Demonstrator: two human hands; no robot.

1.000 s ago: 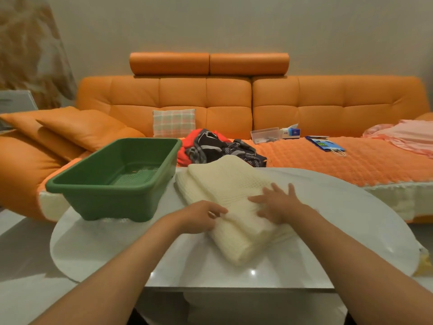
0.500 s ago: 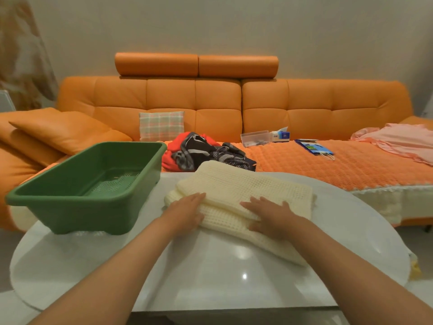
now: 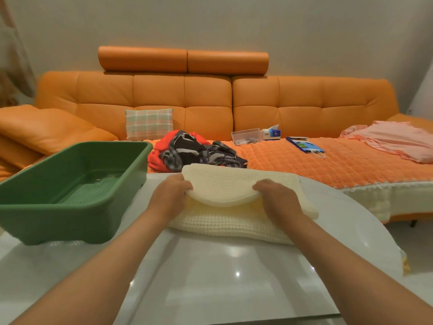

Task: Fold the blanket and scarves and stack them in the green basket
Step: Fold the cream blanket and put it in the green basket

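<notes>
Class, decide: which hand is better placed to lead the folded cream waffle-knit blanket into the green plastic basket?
Probably left: the left hand grips the cream waffle-knit blanket at its end nearest the green plastic basket; the right hand grips the farther end.

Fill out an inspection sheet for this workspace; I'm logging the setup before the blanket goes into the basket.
Surface: glossy white table, light glints on it.
Job's things: folded cream blanket on the table; green basket left of it, nothing seen inside; scarves heaped on the orange sofa.
Clutter: clear box, tissue box, blue bag, pink cloth on the sofa seat.
Hands: left hand and right hand each grip the blanket's top layer.
Cables: nothing seen.
Surroundings: orange sofa, plaid cushion, plain wall.
</notes>
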